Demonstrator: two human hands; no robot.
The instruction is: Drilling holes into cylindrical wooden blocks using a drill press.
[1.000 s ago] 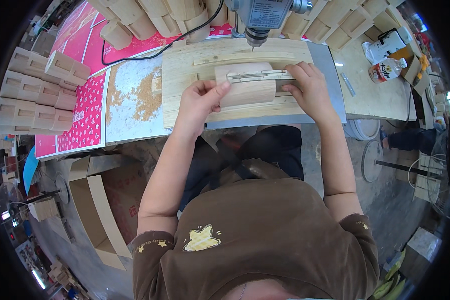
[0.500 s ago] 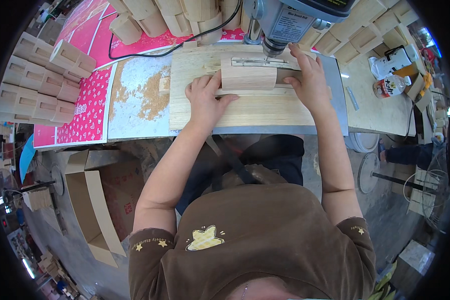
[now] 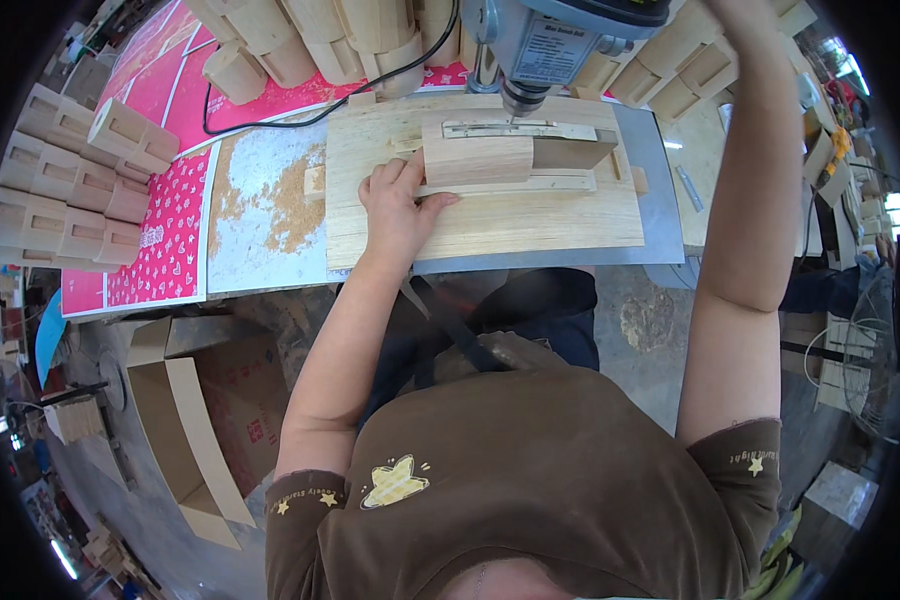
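A pale wooden block [image 3: 477, 160] with a smooth, rounded face lies in a wooden jig [image 3: 570, 184] on a flat board [image 3: 500, 228]. My left hand [image 3: 394, 200] grips the block's left end, fingers behind it and thumb stretched along the near side. Just above the jig's slotted strip [image 3: 520, 130] hangs the chuck [image 3: 522, 98] of a grey bench drill [image 3: 550, 45]. My right hand [image 3: 742, 12] is raised beside the drill at the top edge; its fingers are cut off from view.
Stacks of wooden pieces with recesses [image 3: 65, 190] stand at the left, and more [image 3: 315, 45] behind. A black cable [image 3: 340, 110] crosses the table. Sawdust [image 3: 295, 200] lies left of the board. A marker [image 3: 689, 188] lies at the right; a cardboard box [image 3: 205, 420] sits on the floor.
My right hand has left the right end of the jig and gone up beside the drill. My left hand stays on the block. The whole view has shifted slightly.
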